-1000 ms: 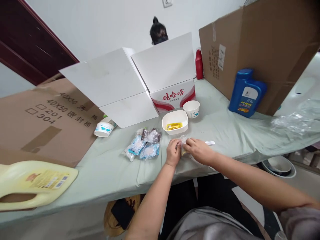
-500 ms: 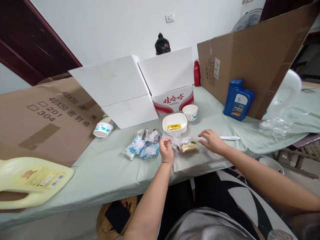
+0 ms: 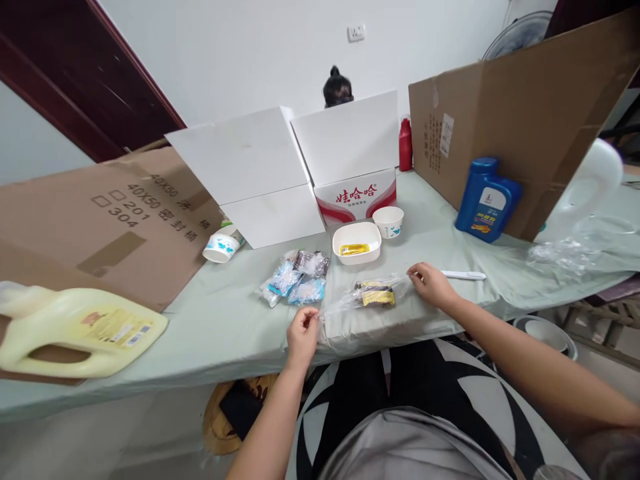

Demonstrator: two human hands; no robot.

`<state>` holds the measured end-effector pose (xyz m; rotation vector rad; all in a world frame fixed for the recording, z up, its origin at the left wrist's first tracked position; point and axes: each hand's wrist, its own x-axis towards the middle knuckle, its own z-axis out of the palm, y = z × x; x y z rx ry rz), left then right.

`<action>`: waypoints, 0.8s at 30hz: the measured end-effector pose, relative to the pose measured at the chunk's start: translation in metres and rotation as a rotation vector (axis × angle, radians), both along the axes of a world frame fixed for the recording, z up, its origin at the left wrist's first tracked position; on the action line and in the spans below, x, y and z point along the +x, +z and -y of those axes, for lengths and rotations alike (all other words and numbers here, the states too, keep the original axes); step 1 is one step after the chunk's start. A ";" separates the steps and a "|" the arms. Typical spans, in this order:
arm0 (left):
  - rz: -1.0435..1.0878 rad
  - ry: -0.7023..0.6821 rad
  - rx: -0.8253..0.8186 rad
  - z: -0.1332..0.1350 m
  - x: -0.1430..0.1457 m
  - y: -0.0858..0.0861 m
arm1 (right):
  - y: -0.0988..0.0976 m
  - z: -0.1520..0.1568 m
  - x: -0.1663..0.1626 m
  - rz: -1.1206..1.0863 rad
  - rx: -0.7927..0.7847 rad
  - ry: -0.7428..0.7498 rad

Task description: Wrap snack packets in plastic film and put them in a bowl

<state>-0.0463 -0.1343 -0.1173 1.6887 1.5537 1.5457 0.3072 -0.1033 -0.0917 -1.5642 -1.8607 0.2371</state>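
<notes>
Table cloth [image 3: 225,313]: pale green, ran left to right before the person; pale wall [image 3: 260,53] behind.
Back of table: white carton [image 3: 270,217] stood there, flaps up; top of another person's head [image 3: 337,88] showed behind it.
Yellow packet [image 3: 377,295]: lay near the front edge, between the two hands; dark at the ends; long axis roughly left to right.
Clear film [image 3: 343,307]: stretched slantwise from hand to hand, past the packet; around it or only over it, couldn't tell.
Left hand [image 3: 303,339]: fingertips pinched the near-left end of the film; packet lay to its right and a bit farther from the body.
Right hand [image 3: 433,287]: fingertips pinched near the far-right end of the film; packet lay just to its left and slightly nearer the body.
Nearer hand: right, just beside the packet; left stood farther off, with a longer run of film between.
Packet contact: neither hand visibly touched it; both grips looked to be on film only.
White tub [image 3: 356,258]: beyond the packet, slightly left; small yellow sachet [image 3: 355,249] inside.
Paper cup [image 3: 384,219]: right behind the tub, to its right.
Wrapped packets [image 3: 306,291]: heaped left of the film, beyond the left hand.
White utensil [image 3: 467,275]: lay flat, partly behind the right hand; exact type unclear.
</notes>
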 end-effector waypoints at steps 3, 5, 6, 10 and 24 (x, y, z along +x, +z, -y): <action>-0.056 0.025 0.040 0.002 0.001 0.008 | 0.008 0.005 0.016 -0.043 -0.015 -0.122; -0.069 0.053 0.099 0.006 0.008 0.017 | 0.018 0.012 0.016 -0.100 0.022 -0.130; -0.085 0.051 0.147 0.010 0.014 0.022 | 0.022 0.016 0.014 -0.136 0.061 -0.104; -0.290 -0.206 0.362 0.036 0.042 0.038 | 0.033 0.034 0.003 -0.191 0.208 0.173; -0.401 0.108 0.335 0.025 0.025 0.051 | 0.042 0.058 0.010 0.196 0.117 0.313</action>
